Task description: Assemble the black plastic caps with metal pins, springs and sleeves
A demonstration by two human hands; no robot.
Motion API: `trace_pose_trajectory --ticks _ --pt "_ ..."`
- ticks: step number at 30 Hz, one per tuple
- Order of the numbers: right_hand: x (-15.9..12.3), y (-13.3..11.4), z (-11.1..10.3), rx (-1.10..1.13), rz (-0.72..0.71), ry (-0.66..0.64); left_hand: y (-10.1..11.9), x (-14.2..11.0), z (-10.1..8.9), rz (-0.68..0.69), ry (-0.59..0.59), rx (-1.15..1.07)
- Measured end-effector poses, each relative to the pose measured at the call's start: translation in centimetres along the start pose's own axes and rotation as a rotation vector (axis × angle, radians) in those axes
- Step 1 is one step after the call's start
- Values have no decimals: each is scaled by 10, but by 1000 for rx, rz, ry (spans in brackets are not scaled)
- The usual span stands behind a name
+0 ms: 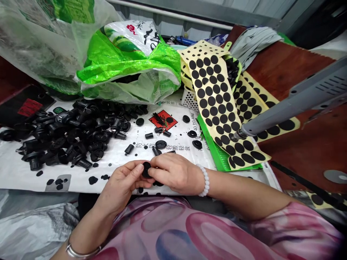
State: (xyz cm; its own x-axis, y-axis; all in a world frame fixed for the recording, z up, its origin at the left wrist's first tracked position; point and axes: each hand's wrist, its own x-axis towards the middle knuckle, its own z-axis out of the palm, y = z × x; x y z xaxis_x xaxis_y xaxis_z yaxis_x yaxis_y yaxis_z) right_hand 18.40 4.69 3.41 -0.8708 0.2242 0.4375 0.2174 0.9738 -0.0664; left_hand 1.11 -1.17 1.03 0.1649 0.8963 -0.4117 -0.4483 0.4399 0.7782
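Note:
Close to the table's front edge, my left hand (123, 182) is closed with thumb and fingers round a small black round disc (146, 169). Fingertips of my right hand (177, 175) pinch at the disc's right side. What lies behind the disc, inside the fingers, is hidden. Just beyond my hands are a black ring-shaped cap (161, 144) and a short black cylinder (129, 149). To the left spreads a big heap of black plastic parts (73, 133) with round flanges and stems. Sheets of round black stickers (215, 94) on yellowish backing lie to the right.
A green and white plastic sack (130, 65) stands at the back. A grey electric screwdriver-like tool (287, 104) reaches in from the right above the sticker sheets. Under the sheets is a green tray (214, 151). Loose black dots (93, 180) litter the white table cover (114, 169).

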Motion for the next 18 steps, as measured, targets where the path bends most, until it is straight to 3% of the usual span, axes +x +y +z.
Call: trace_pose_trajectory --ticks 10,14,18 --pt "-5 12 2 32 -124 4 6 -3 -10 -156 -190 -17" --pt "-6 12 2 168 -57 73 4 -3 -6 -81 -52 14" --pt "-8 7 4 469 186 196 -2 -3 -2 14 20 51"
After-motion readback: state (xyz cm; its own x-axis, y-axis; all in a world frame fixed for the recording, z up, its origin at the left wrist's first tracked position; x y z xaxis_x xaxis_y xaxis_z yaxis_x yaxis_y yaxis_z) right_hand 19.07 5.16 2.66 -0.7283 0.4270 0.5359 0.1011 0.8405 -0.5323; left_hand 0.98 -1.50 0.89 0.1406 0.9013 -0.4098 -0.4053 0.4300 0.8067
